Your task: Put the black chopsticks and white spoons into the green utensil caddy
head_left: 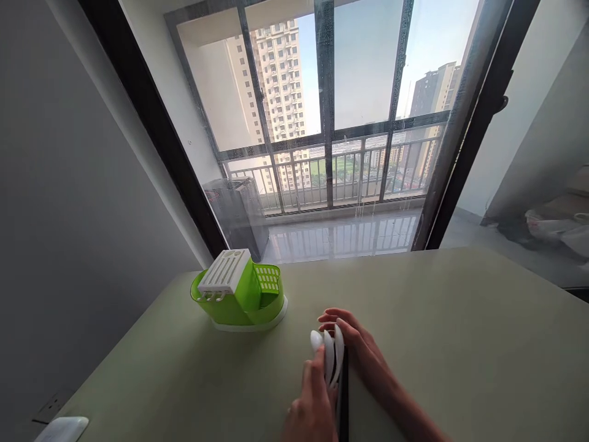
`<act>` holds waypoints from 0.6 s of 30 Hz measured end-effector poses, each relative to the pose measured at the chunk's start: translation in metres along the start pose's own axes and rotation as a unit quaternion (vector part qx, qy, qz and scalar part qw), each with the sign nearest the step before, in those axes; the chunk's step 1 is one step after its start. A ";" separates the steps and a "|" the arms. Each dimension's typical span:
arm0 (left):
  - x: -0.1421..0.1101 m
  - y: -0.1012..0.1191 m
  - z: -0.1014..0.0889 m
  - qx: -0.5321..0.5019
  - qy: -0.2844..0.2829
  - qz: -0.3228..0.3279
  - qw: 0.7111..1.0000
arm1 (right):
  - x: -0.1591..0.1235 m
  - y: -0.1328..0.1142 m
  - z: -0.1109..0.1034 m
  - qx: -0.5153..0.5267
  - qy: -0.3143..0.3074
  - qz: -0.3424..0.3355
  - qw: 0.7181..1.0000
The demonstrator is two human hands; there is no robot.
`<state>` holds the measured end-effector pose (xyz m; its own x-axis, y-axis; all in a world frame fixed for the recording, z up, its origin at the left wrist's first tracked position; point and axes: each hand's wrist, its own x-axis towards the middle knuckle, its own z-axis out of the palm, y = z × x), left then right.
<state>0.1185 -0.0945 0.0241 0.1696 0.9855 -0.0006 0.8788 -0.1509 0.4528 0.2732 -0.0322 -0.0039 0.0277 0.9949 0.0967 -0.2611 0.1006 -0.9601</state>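
Several white spoons stand bunched together with their bowls up, over the near part of the table. My left hand is closed around them from the left, the index finger lying along the leftmost bowl. From the right, my right hand cups the bowls, its thumb at the tip of the rightmost one and its fingers curved behind. A long, thin dark item runs down beside the spoons between my hands; its kind cannot be made out. The spoons' lower ends are hidden by my left hand.
A green utensil holder with a white slotted top and hooks stands on the pale green table, left of my hands. A white object lies at the lower left edge. Behind the table is a glass door to a balcony.
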 end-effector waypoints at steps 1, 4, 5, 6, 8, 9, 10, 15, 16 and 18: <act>0.002 0.009 0.002 0.019 -0.016 0.007 1.000 | 0.000 0.000 -0.003 0.019 -0.021 0.010 1.000; 0.008 0.027 0.005 0.068 -0.052 0.044 0.995 | 0.000 -0.003 -0.009 0.030 -0.057 0.024 0.998; 0.010 0.031 0.005 0.073 -0.061 0.057 0.994 | -0.001 -0.005 -0.011 0.031 -0.056 0.030 0.998; 0.012 0.035 0.006 0.068 -0.068 0.066 0.993 | -0.002 -0.006 -0.013 0.034 -0.047 0.038 0.998; 0.015 0.041 0.008 0.038 -0.078 0.073 0.994 | -0.003 -0.007 -0.017 0.036 -0.018 0.058 0.997; 0.016 0.044 0.009 0.018 -0.082 0.073 0.994 | -0.004 -0.007 -0.019 0.036 -0.004 0.067 0.997; 0.016 0.047 0.012 0.000 -0.087 0.072 0.994 | -0.005 -0.006 -0.021 0.036 0.009 0.072 0.997; 0.004 0.062 0.034 -0.021 -0.088 0.084 0.992 | -0.014 -0.001 -0.036 0.049 0.030 0.081 0.995; -0.001 0.064 0.041 -0.013 -0.076 0.091 0.993 | -0.016 -0.002 -0.040 0.043 0.034 0.082 0.995; -0.011 0.069 0.055 0.006 -0.042 0.103 0.994 | -0.021 -0.006 -0.046 0.013 0.045 0.081 0.996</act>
<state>0.2020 -0.1198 0.0067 0.3833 0.9235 0.0165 0.8265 -0.3510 0.4402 0.3190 -0.0542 -0.0122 0.0684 0.9941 -0.0847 -0.2948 -0.0609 -0.9536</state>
